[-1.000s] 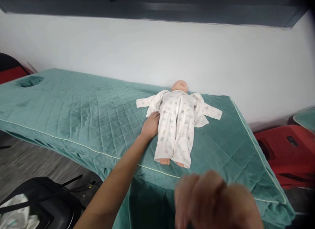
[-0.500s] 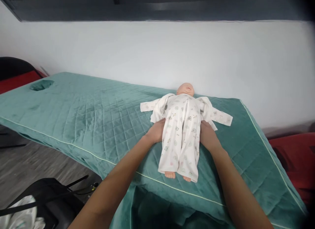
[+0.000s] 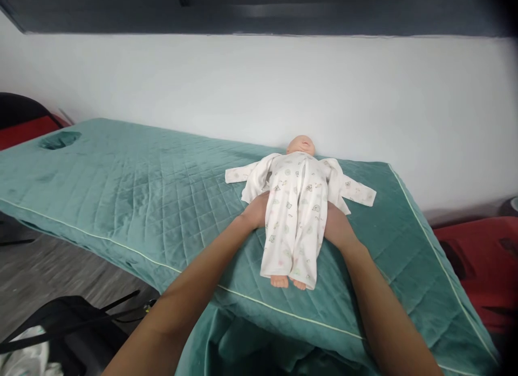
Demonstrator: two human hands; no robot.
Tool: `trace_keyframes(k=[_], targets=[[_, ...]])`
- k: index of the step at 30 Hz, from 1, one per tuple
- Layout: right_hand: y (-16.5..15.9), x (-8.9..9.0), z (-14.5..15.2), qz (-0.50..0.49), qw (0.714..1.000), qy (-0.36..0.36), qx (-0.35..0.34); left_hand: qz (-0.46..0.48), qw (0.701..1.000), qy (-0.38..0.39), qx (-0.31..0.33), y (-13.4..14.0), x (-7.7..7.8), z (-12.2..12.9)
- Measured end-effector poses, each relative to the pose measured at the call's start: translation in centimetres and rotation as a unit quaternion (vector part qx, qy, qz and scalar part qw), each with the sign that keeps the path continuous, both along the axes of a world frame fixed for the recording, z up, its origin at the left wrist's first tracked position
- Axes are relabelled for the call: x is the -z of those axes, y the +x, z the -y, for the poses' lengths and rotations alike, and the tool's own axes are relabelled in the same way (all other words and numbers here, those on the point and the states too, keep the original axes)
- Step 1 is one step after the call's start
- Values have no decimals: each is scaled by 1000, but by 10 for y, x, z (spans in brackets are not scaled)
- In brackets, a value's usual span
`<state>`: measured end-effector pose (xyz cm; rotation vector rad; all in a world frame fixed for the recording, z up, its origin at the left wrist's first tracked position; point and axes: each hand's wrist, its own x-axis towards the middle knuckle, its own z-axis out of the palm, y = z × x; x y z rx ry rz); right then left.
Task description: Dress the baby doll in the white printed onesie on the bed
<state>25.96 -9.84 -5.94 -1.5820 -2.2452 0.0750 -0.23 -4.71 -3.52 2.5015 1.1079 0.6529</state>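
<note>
A baby doll (image 3: 301,144) lies on its back on a green quilted bed cover (image 3: 162,203), its head by the wall. White printed baby trousers (image 3: 297,219) lie over its body and legs, up to the chest. The toes show below the hems. A matching white top (image 3: 259,182) has its sleeves spread to both sides. At the trousers' left edge is my left hand (image 3: 258,210), its fingers hidden under the cloth. My right hand (image 3: 337,225) is at the opposite edge, fingers also tucked out of sight. Both hands are beside the doll's hips.
The bed has a face hole (image 3: 60,140) at its far left end. Behind it runs a white wall (image 3: 182,84). A red chair (image 3: 481,268) is at the right, and a black bag or seat (image 3: 76,327) with white cloth sits at lower left.
The trouser legs and feet have shifted a little left and the feet lie closer together. My right hand has slid slightly inward under the trousers' edge. The view has shifted slightly.
</note>
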Motion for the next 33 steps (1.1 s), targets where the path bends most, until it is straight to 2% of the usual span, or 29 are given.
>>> trace_keyframes(k=[2,5,7,12,16,19,22,24,27,29,30,33], targets=[[2,-3,5,-23,999,-25,-3,0,1000,4,-4,0,0,-1],[9,-7,16,-72,991,-69,-87,-12,999,31,-14,0,1,0],[14,-9,22,-99,984,-87,-119,-19,998,52,-26,-1,2,1],[20,-6,22,-101,983,-88,-126,-37,992,110,-47,-14,9,9],[19,-8,22,-110,981,-73,-140,-48,984,171,-31,-31,13,28],[19,-15,26,-106,982,-85,-132,-51,981,180,-45,-38,16,42],[23,-18,28,-131,979,-137,-72,-28,982,159,-93,-40,19,46],[30,-15,26,-203,969,-141,5,10,980,144,-135,-42,20,43],[45,-7,20,-280,940,-47,191,76,954,112,-269,-46,20,32],[55,-1,15,-241,924,0,296,97,922,86,-364,-48,20,21],[57,1,13,-203,923,4,328,97,910,79,-396,-48,21,16],[56,5,10,-97,931,-16,352,66,889,61,-450,-46,22,2]])
